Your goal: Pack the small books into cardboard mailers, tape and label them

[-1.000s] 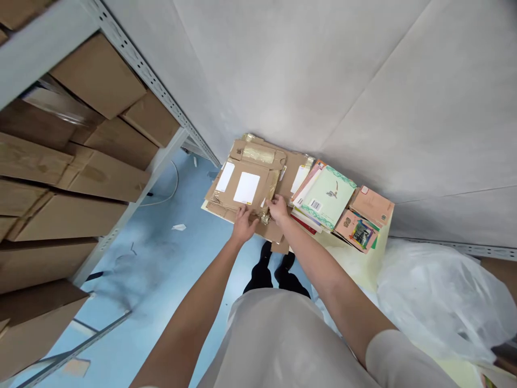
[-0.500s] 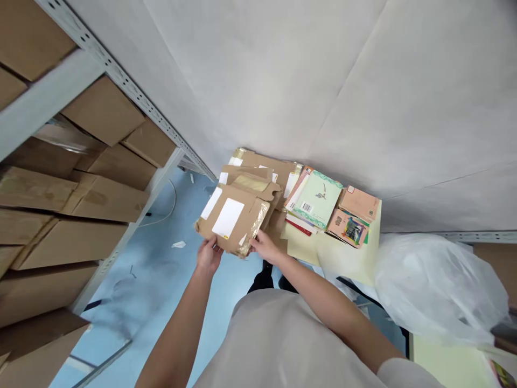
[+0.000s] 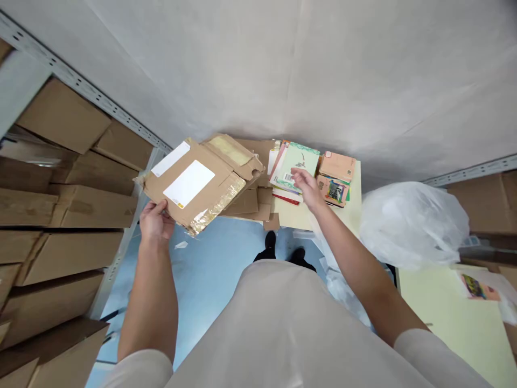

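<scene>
Two bare hands reach forward over a pale yellow tabletop [image 3: 293,215] that stands against a grey-white wall [image 3: 250,70]. The left hand [image 3: 156,220] grasps a flattened brown cardboard carton [image 3: 218,172] by its near left edge, thumb on top and fingers curled beneath. The carton is tilted, its near left part out past the table edge above the blue floor [image 3: 218,269]; two white labels face up, and shiny clear-gold tape runs along its near right side.

From the grip, the carton extends away and to the right; its long axis seems to slant that same way, though the angled view makes this uncertain. The left hand alone supports it. The right hand [image 3: 306,186] is well apart from it, over the pale green-bordered book [image 3: 301,156] on a stack; contact between fingers and book cannot be told.

The left forearm rises almost straight ahead, wrist below the carton's edge. The right arm angles inward, its fingers loosely extended toward the left, grasping nothing visible. More flat brown cardboard [image 3: 244,203] lies on the tabletop beyond the held carton; small salmon-pink books [image 3: 339,166] sit just right of the right hand.
</scene>
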A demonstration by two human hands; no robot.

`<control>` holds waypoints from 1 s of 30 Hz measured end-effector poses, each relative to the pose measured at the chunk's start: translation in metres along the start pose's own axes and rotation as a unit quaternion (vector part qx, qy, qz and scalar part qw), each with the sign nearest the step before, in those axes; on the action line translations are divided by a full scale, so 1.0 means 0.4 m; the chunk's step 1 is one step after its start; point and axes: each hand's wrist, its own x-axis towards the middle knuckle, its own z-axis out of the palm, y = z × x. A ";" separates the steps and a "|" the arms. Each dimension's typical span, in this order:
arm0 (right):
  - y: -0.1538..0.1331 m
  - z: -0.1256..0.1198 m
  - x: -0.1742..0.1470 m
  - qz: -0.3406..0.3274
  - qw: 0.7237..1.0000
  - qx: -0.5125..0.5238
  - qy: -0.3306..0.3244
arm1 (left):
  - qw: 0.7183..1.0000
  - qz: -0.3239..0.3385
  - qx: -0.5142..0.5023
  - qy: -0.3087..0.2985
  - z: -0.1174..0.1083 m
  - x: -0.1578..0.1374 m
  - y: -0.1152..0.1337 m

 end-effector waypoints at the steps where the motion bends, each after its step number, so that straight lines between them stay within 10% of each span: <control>1: -0.020 -0.035 -0.007 -0.001 1.000 0.013 0.002 | 0.999 0.007 0.014 -0.029 0.019 -0.008 0.018; 9: -0.055 -0.296 -0.287 -0.043 0.993 0.072 0.085 | 0.933 -0.016 0.074 -0.352 0.331 -0.249 -0.009; 18: 0.064 -0.681 -0.965 -0.055 0.881 0.059 0.467 | 0.722 -0.050 0.188 -0.664 0.699 -0.841 -0.360; 24: 0.177 -0.755 -1.323 -0.013 0.760 0.054 0.647 | 0.671 -0.042 0.175 -0.719 0.768 -1.277 -0.609; 30: 0.229 -0.781 -1.487 -0.010 0.690 0.044 0.722 | 0.615 -0.041 0.183 -0.766 0.776 -1.508 -0.728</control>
